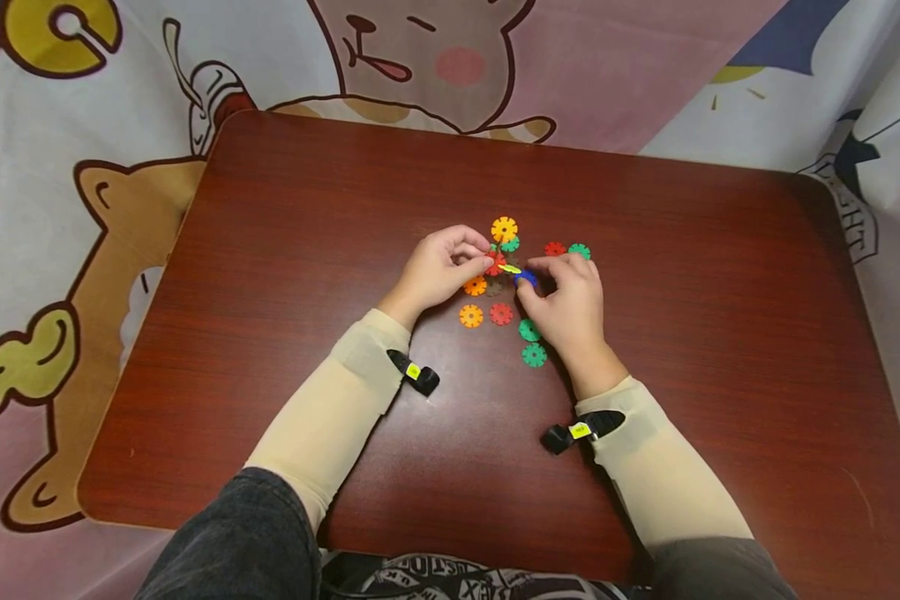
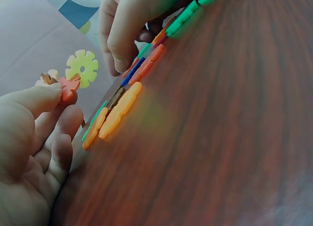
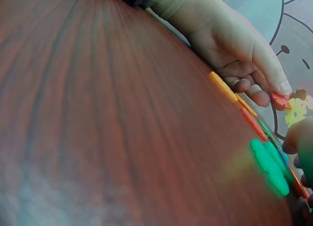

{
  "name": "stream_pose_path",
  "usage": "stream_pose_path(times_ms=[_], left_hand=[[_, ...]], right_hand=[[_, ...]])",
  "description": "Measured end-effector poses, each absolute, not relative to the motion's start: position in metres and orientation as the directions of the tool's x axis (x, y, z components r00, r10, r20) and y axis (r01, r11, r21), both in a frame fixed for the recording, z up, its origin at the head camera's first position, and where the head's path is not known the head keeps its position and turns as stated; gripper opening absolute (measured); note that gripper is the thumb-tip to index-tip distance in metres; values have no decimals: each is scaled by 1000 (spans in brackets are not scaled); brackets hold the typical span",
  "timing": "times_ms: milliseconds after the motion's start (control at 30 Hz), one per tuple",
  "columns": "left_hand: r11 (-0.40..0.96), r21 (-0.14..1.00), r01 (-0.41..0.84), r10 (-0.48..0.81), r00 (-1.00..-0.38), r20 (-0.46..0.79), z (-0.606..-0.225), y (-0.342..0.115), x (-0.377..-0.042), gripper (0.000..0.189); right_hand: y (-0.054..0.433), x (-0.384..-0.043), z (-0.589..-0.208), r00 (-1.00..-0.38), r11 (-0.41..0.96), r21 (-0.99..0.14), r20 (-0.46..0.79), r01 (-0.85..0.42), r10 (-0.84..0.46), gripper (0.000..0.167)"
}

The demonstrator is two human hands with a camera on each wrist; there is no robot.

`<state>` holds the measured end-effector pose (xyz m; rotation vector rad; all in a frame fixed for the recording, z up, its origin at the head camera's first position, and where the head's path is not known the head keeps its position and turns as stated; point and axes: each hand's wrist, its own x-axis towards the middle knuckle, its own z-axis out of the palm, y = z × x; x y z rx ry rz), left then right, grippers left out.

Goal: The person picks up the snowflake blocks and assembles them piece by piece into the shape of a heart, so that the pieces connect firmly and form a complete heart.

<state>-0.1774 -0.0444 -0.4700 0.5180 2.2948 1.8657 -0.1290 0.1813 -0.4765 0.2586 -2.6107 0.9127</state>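
My left hand (image 1: 450, 262) pinches a small assembly of notched plastic discs between thumb and fingers, above the table. In it are a red disc (image 2: 69, 86), a yellow-green disc (image 2: 82, 68), a brown disc (image 3: 299, 94) and an orange disc (image 1: 504, 229). The yellow-green one sticks out toward my right hand (image 1: 568, 300). That hand reaches down with thumb and forefinger at opposite sides of a blue disc (image 1: 526, 277), which lies edge-on by the tabletop in the left wrist view (image 2: 133, 72). The fingers partly hide the blue disc.
Loose discs lie around the hands on the brown table (image 1: 330, 217): two orange ones (image 1: 471, 316), a red one (image 1: 501, 314) and two green ones (image 1: 534, 355) nearer me. Another red disc (image 1: 554, 249) and green disc (image 1: 580, 251) lie beyond my right hand. A cartoon-print cloth (image 1: 607, 75) hangs behind.
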Motion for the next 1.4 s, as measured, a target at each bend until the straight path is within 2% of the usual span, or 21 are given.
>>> stream_pose_path(times_ms=[167,300,633,967,1167,1400], left_hand=[[174,967,186,350,-929,116,-471,-45,-178,16],[182,964,194,355,-927,119,-472,-45,-179,15],[204,960,194,354,-928,113,-471,-45,-179,15],[204,959,196,352,-929,115,-471,-45,-179,15],[196,961,195,346,-931,118,-471,-44,-180,14],[180,966,183,336,-935,115,-472,-44,-179,13]], right_hand=[[180,-128,-475,-949,821,-528,312,-218,-51,38],[179,-128,-474,-957,831,-521,286,-196,-46,35],[179,-128,-473,-980,798,-586,197,-144,-32,29],[179,-128,-474,-968,753,-631,250,-185,-29,29],[180,-130,-477,-953,671,-704,304,-231,-9,22],[179,-129,-475,-962,435,-881,251,-183,103,19]])
